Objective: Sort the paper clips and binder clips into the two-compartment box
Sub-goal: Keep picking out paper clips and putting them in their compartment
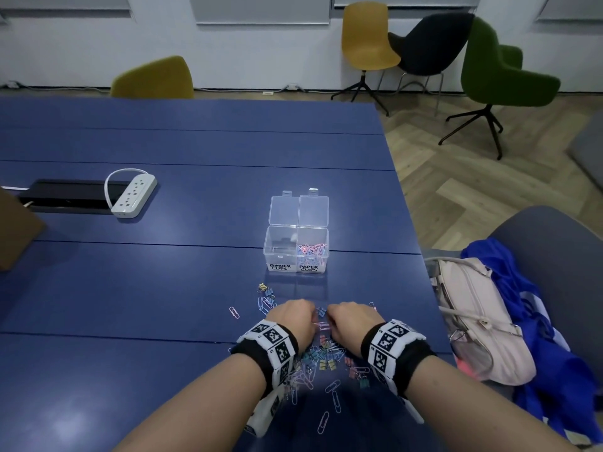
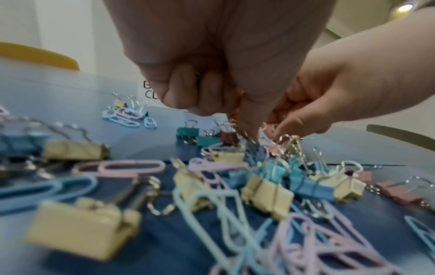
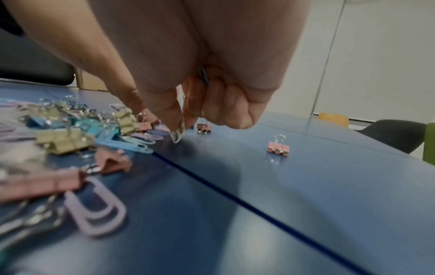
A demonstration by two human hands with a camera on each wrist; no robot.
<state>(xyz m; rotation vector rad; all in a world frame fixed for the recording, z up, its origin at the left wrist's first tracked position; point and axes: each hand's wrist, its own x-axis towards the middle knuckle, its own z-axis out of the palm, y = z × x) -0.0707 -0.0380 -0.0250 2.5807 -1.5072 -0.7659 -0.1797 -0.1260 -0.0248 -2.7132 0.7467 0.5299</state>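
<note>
One two-compartment box (image 1: 296,252), one power strip (image 1: 133,193), five chairs (image 1: 367,37), uncountably many scattered clips (image 1: 323,357).

Soft overhead light leaves pale glare patches on the blue worktop (image 1: 195,288). The head view bends at its edges; both wrist views are blurred up close, with dim shadow beneath the hands.

Pastel clips (image 1: 321,357); blue table (image 1: 163,288); clear box (image 1: 296,249); checkered wristbands (image 1: 272,345).
</note>
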